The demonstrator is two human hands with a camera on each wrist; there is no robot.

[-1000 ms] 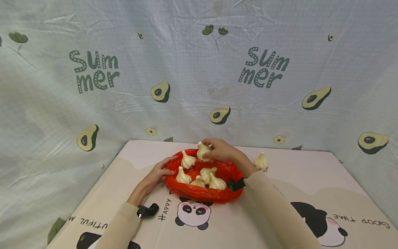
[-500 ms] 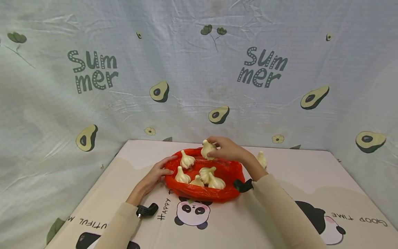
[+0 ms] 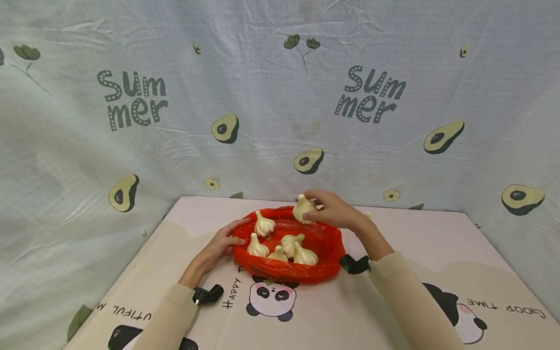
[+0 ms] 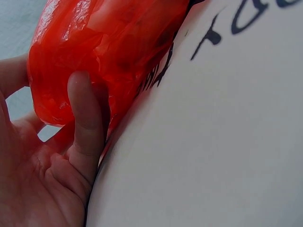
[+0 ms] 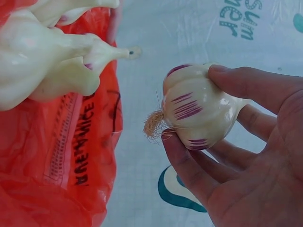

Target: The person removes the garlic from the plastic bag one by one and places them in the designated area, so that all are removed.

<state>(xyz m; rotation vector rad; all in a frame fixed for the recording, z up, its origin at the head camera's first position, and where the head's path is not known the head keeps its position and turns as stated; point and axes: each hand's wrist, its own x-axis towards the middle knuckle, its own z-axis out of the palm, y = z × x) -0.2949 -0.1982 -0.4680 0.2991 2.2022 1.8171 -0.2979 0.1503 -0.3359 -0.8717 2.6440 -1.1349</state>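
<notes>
In the head view, my right hand (image 3: 330,210) holds a garlic bulb (image 3: 303,209) above the back right rim of an open red plastic bag (image 3: 286,272). Thumb and fingertips grip that same bulb (image 5: 201,109) in the right wrist view, its dry roots and purple streaks showing. My left hand (image 3: 220,245) grips the bag's left end. The left wrist view has the thumb (image 4: 85,113) against the red plastic and the other fingers on the far side, partly hidden. Inside the bag lie several garlic bulbs (image 3: 264,226).
Behind my right wrist, the tip of another garlic bulb (image 3: 368,215) shows on the table; the forearm hides most of it. A pale cloth with panda prints (image 3: 273,299) covers the table (image 3: 341,311). A patterned curtain (image 3: 262,87) rises along the back edge.
My right hand has moved right and slightly up with the garlic bulb, from over the bag's middle toward its back right rim. My left hand stays at the bag.
</notes>
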